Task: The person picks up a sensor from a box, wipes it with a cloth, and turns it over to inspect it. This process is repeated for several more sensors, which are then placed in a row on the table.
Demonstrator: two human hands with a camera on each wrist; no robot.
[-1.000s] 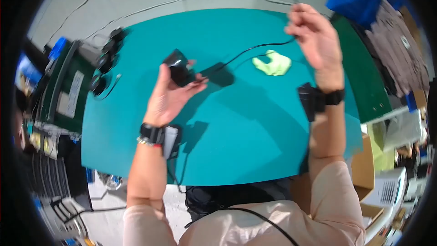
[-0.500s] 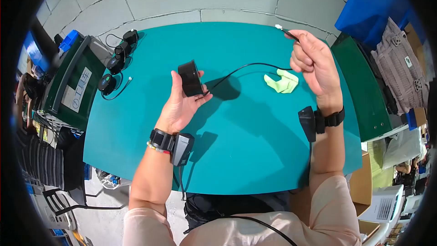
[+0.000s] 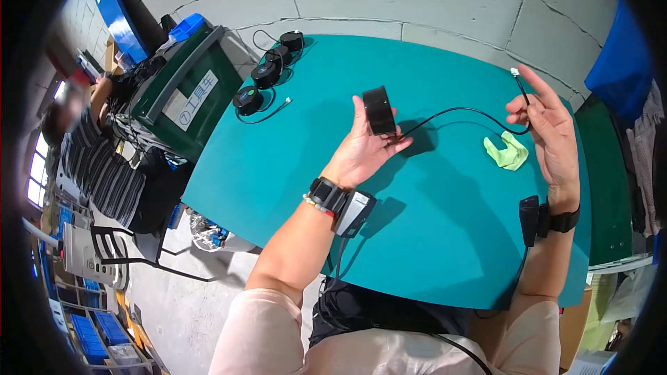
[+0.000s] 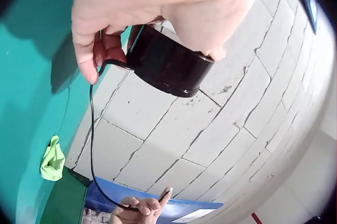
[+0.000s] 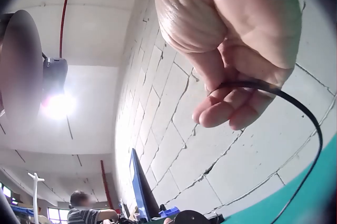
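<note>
In the head view my left hand [image 3: 361, 158] grips a black, round, puck-like device [image 3: 379, 111] above the teal table, its thumb on one side and fingers on the other. A thin black cable [image 3: 458, 109] leaves the device and arcs across to my right hand [image 3: 552, 135]. That hand pinches the cable near its end, index finger stretched up beside the small white connector [image 3: 514, 71]. In the left wrist view the device [image 4: 168, 63] hangs below the palm, with the cable passing by the fingertips. From the right wrist, the cable [image 5: 305, 111] runs between thumb and curled fingers.
A crumpled light green cloth [image 3: 509, 153] lies on the teal table [image 3: 417, 236] near my right hand. Several similar black round devices [image 3: 266, 75] with cables line the table's left edge. Beyond them stands a green tool cart [image 3: 182, 101]; a person in a striped shirt [image 3: 97, 167] is farther left.
The head view has turned left, so the table sits farther right. My right index finger has straightened upward and the connector end now points more upright. My left hand still holds the device.
</note>
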